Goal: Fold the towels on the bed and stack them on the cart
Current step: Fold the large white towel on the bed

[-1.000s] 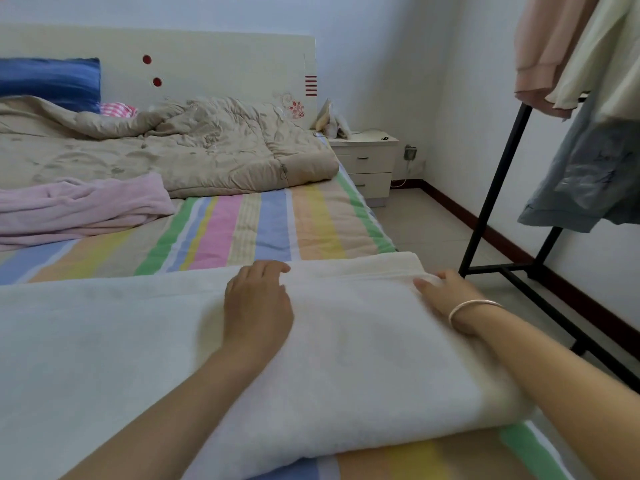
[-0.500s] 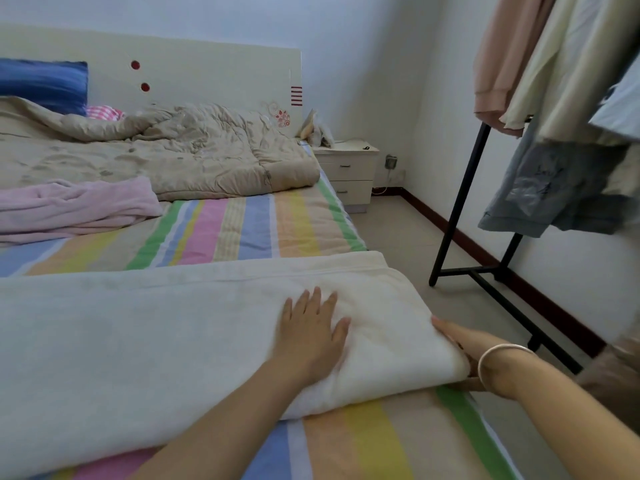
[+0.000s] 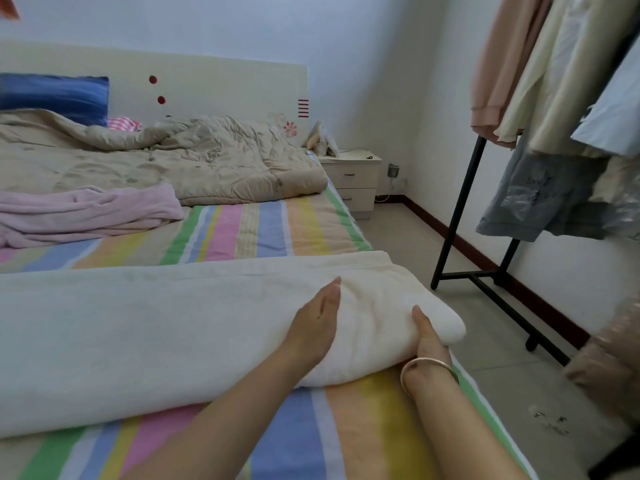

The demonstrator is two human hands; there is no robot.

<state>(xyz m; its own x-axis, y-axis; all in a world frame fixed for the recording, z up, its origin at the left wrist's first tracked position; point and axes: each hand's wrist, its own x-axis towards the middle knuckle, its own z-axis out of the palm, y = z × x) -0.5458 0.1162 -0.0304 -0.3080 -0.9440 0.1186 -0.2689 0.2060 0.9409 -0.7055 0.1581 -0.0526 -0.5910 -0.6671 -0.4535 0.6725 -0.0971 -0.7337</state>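
The right grip (image 3: 427, 336) is clamped on the end of the white towel (image 3: 138, 334) at the bed's (image 3: 363, 427) right edge. The thumb lies on top of the cloth and the fingers are hidden beneath it, so the thick, rounded end is pinched between them, probably to lift that end and carry it over. A bracelet (image 3: 429, 365) sits on that wrist, just above the striped sheet.

The left grip (image 3: 317, 320) holds nothing. It rests on the towel with fingers straight and together, turned partly on its edge, a little further in from the bed's right edge. It seems to pin the cloth and mark the line where the next fold will turn.

The towel itself lies across the foot end of the bed, already doubled lengthwise into a long band that runs out of view past the bed's left side. I judge one towel is part-way folded. No cart is in view, so stacking is not yet possible to judge.

A crumpled pink towel (image 3: 86, 213) waits further up the bed on its left half, unfolded, likely next. Beyond it a beige quilt (image 3: 173, 161) is bunched at the head end, pushed up, which leaves the middle of the bed free for folding. A clothes rack (image 3: 453, 216) stands on the floor off the bed's right side, and a nightstand (image 3: 356, 178) sits beside the bed's head.
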